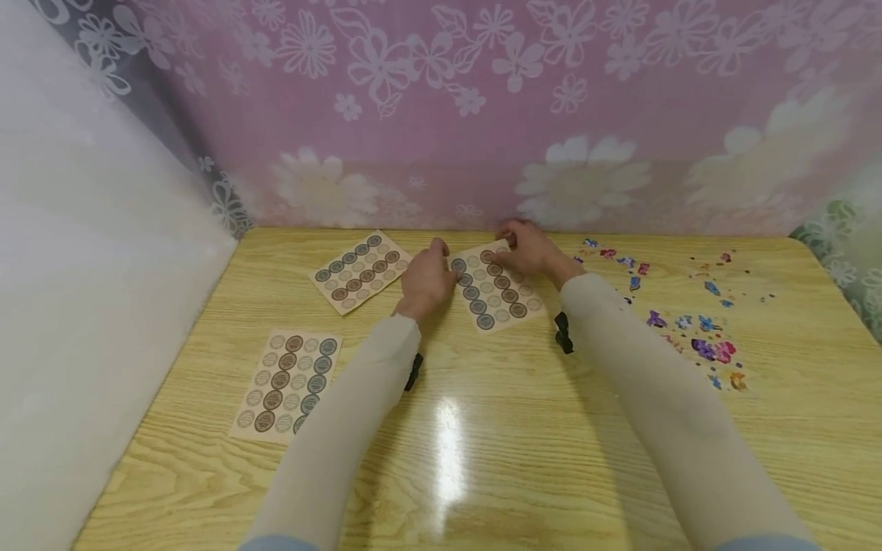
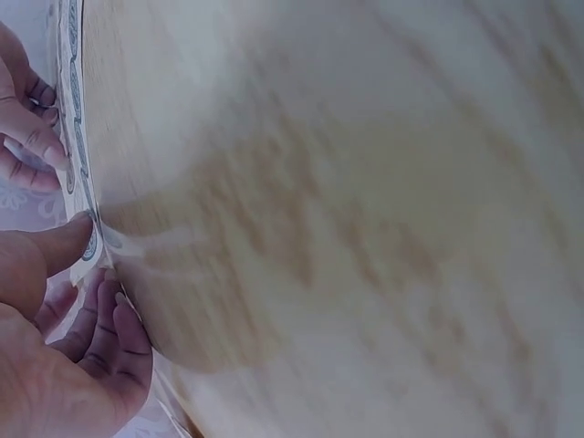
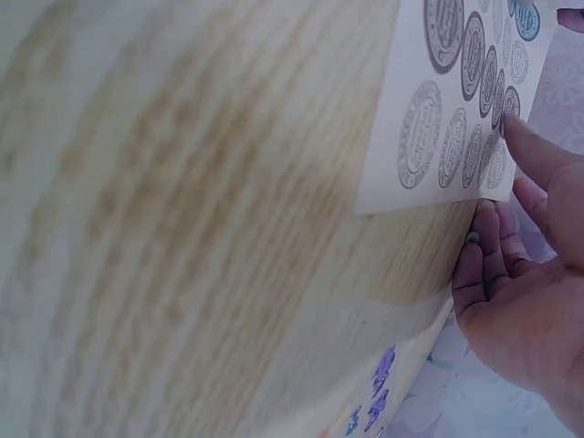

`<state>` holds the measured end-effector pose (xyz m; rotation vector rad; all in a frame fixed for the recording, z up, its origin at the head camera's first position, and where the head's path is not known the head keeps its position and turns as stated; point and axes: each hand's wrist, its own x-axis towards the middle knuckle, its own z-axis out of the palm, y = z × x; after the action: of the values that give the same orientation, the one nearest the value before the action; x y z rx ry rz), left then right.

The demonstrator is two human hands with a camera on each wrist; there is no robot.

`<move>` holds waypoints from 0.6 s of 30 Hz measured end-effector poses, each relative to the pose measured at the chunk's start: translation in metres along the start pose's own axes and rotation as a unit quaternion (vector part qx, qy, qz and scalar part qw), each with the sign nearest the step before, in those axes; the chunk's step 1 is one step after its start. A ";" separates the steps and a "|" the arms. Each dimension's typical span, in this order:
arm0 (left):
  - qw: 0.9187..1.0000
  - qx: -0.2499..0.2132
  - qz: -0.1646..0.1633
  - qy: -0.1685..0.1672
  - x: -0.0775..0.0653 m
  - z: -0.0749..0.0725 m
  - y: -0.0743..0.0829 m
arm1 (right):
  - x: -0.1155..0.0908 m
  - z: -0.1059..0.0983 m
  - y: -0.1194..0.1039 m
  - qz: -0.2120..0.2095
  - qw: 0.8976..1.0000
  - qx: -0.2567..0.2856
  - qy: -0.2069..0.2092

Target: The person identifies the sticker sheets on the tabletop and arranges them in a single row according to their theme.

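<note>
A beige sheet of round stickers point(image 1: 498, 285), in rows of brown, blue-grey and pale circles, is at the far middle of the table. My left hand point(image 1: 426, 279) pinches its left edge. In the left wrist view, that hand's thumb point(image 2: 68, 242) lies on the printed face and its fingers curl at the edge. My right hand point(image 1: 532, 251) grips the far right corner. The right wrist view shows the right thumb point(image 3: 538, 151) pressed on the face, the other fingers curled beneath the edge.
Two similar sticker sheets lie to the left, one angled at the back point(image 1: 361, 269) and one nearer point(image 1: 284, 383). Flower stickers point(image 1: 704, 350) in purple, blue and red spread over the right side. A floral pink cloth point(image 1: 441, 138) rises behind the wooden table point(image 1: 510, 428).
</note>
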<state>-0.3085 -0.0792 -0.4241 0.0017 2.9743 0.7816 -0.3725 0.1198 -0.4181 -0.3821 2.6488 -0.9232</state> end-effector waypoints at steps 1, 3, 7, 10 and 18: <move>1.000 0.001 0.000 0.003 0.000 0.000 0.000 | 0.000 0.000 0.001 -0.002 1.000 0.003 0.002; 1.000 0.001 0.001 0.008 -0.001 0.000 0.000 | 0.000 0.001 0.002 -0.007 1.000 0.007 0.008; 0.999 0.010 0.014 0.029 -0.003 0.001 0.003 | -0.005 -0.001 0.006 -0.019 0.999 0.007 0.031; 0.998 0.016 0.024 0.049 -0.003 0.003 0.003 | -0.010 -0.002 0.007 -0.033 0.998 0.014 0.045; 0.994 -0.078 0.037 0.061 -0.004 0.005 -0.004 | -0.029 -0.003 0.005 -0.046 0.997 0.038 0.047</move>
<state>-0.3039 -0.0806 -0.4305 0.0587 3.0329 1.0584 -0.3480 0.1354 -0.4130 -0.4573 2.6906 -1.0930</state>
